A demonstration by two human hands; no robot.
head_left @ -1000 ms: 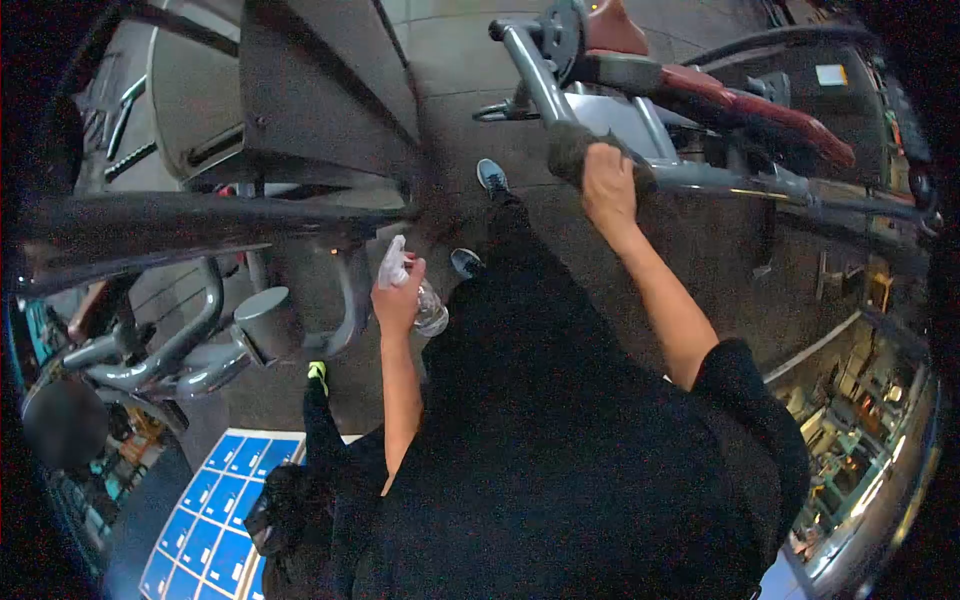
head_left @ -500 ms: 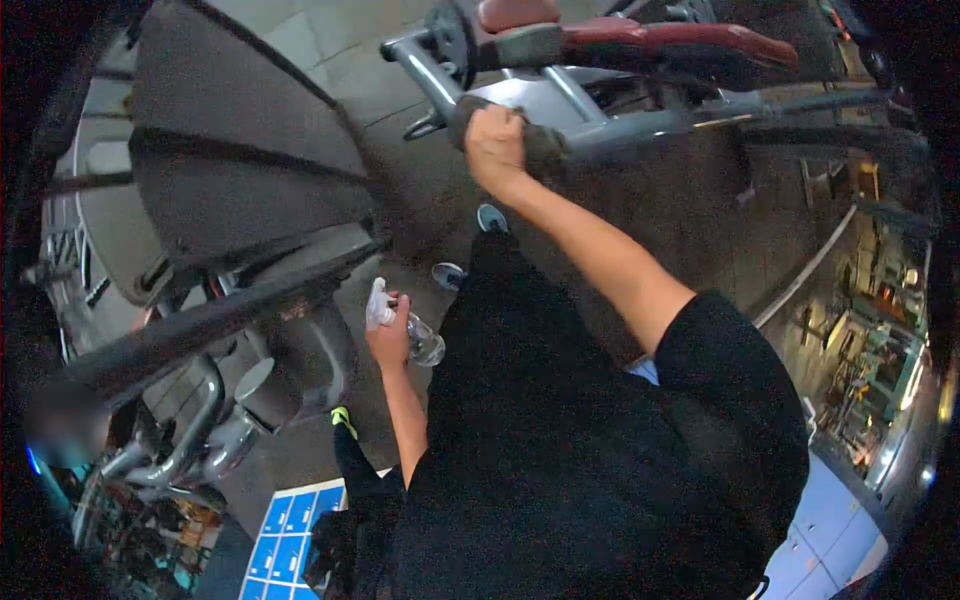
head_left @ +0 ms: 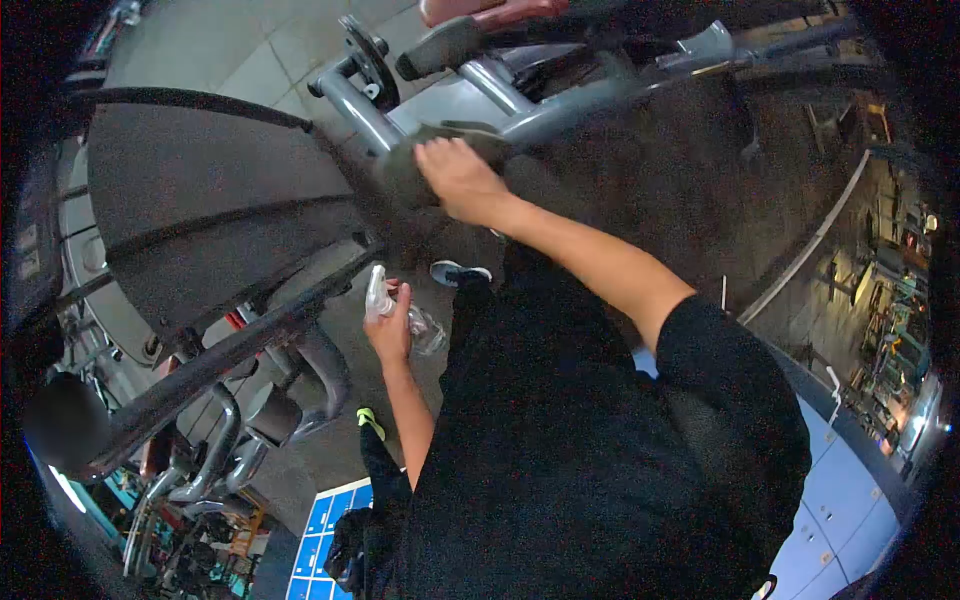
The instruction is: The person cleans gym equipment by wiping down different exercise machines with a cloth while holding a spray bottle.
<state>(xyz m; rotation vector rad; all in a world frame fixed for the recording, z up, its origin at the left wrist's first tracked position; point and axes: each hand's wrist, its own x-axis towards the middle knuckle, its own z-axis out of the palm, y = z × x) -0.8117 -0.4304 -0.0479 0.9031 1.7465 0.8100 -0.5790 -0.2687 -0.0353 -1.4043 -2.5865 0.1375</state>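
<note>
My left hand (head_left: 388, 328) is wrapped round the neck of a clear spray bottle (head_left: 427, 333) with a white trigger head, held low beside my body. Farther forward, my right hand (head_left: 462, 180) is closed on a dark cloth (head_left: 412, 172), its fingers bunching the top. The cloth lies against or just over the grey metal frame (head_left: 362, 113) of a gym machine; whether it touches is blurred. A dark red padded seat (head_left: 500, 14) belongs to that machine, at the top.
A large dark panel (head_left: 215, 180) and a long dark bar (head_left: 225, 362) stand at the left. Behind, another person's yellow shoe (head_left: 371, 422) and dark clothing show near blue lockers (head_left: 318, 515). Pale lockers (head_left: 845, 500) are at the lower right.
My right hand and the cloth have moved left in view. The machine has shifted left and up as the view turned. My left hand still holds the bottle.
</note>
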